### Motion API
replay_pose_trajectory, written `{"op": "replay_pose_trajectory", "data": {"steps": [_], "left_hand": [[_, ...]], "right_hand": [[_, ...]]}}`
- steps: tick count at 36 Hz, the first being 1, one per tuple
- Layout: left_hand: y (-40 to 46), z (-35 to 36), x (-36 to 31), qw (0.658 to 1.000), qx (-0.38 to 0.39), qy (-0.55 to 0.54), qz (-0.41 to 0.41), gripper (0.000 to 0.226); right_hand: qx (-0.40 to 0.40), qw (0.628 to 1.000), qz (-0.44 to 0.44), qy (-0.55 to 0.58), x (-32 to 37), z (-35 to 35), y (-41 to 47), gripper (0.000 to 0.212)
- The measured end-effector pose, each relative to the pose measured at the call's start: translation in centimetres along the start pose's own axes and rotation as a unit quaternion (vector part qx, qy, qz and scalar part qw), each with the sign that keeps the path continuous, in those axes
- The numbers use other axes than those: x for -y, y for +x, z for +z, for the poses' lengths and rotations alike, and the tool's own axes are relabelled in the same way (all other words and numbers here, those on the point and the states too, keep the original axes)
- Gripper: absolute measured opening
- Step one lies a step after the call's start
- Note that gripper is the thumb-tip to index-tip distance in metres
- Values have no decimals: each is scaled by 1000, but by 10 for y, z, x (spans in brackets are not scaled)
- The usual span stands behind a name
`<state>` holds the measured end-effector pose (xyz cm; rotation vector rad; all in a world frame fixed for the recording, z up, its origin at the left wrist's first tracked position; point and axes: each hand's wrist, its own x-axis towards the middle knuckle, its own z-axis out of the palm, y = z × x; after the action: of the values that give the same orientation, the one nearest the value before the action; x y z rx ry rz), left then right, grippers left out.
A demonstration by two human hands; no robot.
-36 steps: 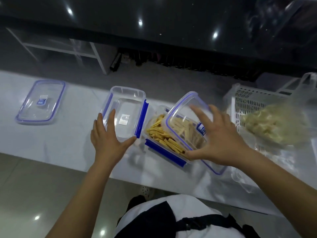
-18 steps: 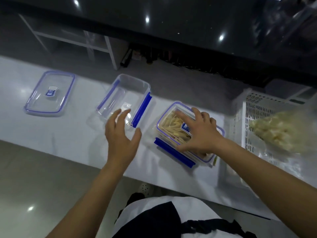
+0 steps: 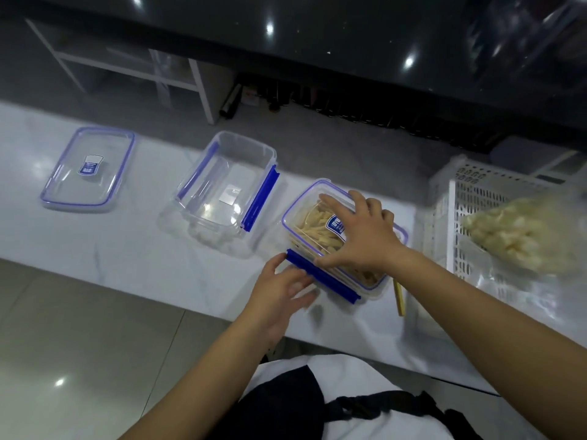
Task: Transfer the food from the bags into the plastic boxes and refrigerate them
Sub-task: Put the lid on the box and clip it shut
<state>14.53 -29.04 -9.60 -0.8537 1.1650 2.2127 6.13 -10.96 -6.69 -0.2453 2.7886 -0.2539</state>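
While the lidded box is pressed flat by the spread right hand:
Its blue clasp is touched by the left hand, fingers loosely extended, grasping nothing.

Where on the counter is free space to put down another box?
Bare counter lies between the loose lid and the empty box, and along the near edge before them. It is crowded around the filled box, both hands and the basket.
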Motion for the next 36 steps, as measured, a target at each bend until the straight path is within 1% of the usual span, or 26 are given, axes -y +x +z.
{"op": "replay_pose_trajectory", "data": {"steps": [2, 6, 8, 11, 14, 16, 19, 22, 25, 27, 30, 32, 36], "left_hand": [[2, 3, 0, 1000, -4, 6, 11, 62], [2, 0, 5, 997, -24, 59, 41, 53], [1, -3, 5, 997, -28, 53, 44, 50], [2, -7, 6, 998, -27, 32, 39, 53], [5, -7, 8, 999, -30, 3, 37, 63], [7, -6, 10, 998, -30, -22, 44, 70], [7, -3, 13, 997, -43, -25, 59, 74], [7, -3, 11, 995, -56, -26, 83, 77], [8, 1, 6, 992, -53, -4, 114, 78], [8, 4, 4, 992, -51, 6, 116, 80], [8, 7, 9, 992, -43, 5, 119, 73], [9, 9, 12, 992, -37, -6, 121, 71], [14, 15, 7, 990, -48, -8, 133, 72]], "right_hand": [[-14, 1000, 12, 15, 5, 4, -2, 122], [-33, 999, 14, 16, 16, 19, -8, 121], [-40, 999, 20, 21, 20, 24, -10, 121], [-43, 998, 31, 27, 22, 23, -10, 122], [-44, 997, 38, 50, 24, 17, -10, 121], [-48, 995, 43, 82, 25, 11, -12, 121], [-49, 985, 54, 157, 24, -6, -15, 121], [-43, 961, 60, 265, 17, -29, -22, 121], [-62, 947, 52, 312, 5, -50, -35, 118], [-77, 949, 52, 302, -4, -61, -46, 116], [-105, 958, 68, 257, -22, -67, -63, 115], [-126, 963, 88, 224, -35, -67, -76, 115], [-155, 964, 143, 163, -59, -58, -103, 117]]}}
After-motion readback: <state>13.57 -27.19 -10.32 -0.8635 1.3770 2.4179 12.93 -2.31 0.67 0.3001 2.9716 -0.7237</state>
